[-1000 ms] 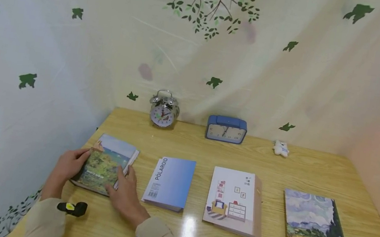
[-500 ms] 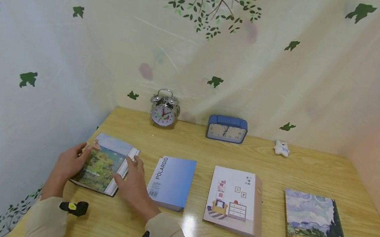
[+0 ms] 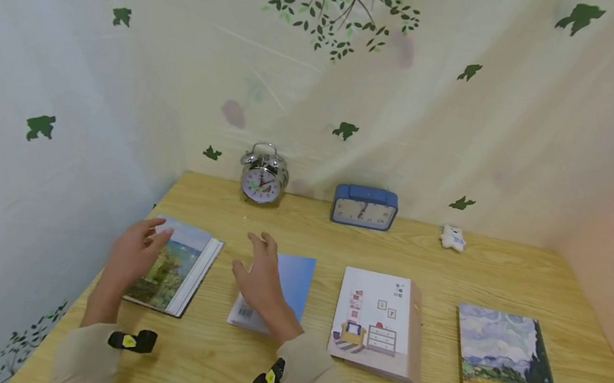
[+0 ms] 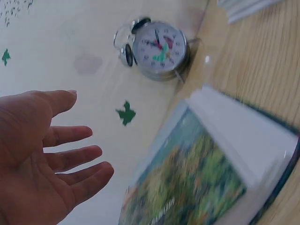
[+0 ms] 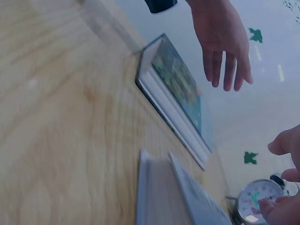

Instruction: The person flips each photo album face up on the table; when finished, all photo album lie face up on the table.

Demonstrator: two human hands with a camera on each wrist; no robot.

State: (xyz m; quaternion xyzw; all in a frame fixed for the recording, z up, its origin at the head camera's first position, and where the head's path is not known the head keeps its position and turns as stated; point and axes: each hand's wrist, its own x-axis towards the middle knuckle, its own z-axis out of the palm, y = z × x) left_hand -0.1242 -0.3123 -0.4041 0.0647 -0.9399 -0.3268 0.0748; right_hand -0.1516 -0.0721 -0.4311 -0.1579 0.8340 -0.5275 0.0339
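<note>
A landscape-painted photo album [image 3: 172, 271] lies at the table's left, its cover shifted so that a strip of white pages shows along the right side. My left hand [image 3: 134, 255] hovers over the album's left part, fingers loose and holding nothing; the left wrist view shows a gap between this hand [image 4: 37, 159] and the album [image 4: 183, 173]. Above the blue album marked POLAROID [image 3: 293, 288] floats my right hand [image 3: 264, 284], relaxed, with nothing in its fingers. It hides most of that album's left half. In the right wrist view the blue album's cover [image 5: 197, 192] stands slightly apart from its pages.
Rightward on the wooden table lie an album with a furniture drawing [image 3: 374, 322] and another landscape photo album [image 3: 511, 371]. Along the back stand a silver twin-bell alarm clock [image 3: 262, 182], a blue clock [image 3: 365, 207] and a small white bear figure [image 3: 453, 238]. A patterned curtain [image 3: 295, 105] hangs behind.
Both hands have come off the landscape album. The right hand has moved right, over the blue album; the left has lifted slightly. The landscape album's cover slid left, exposing its pages.
</note>
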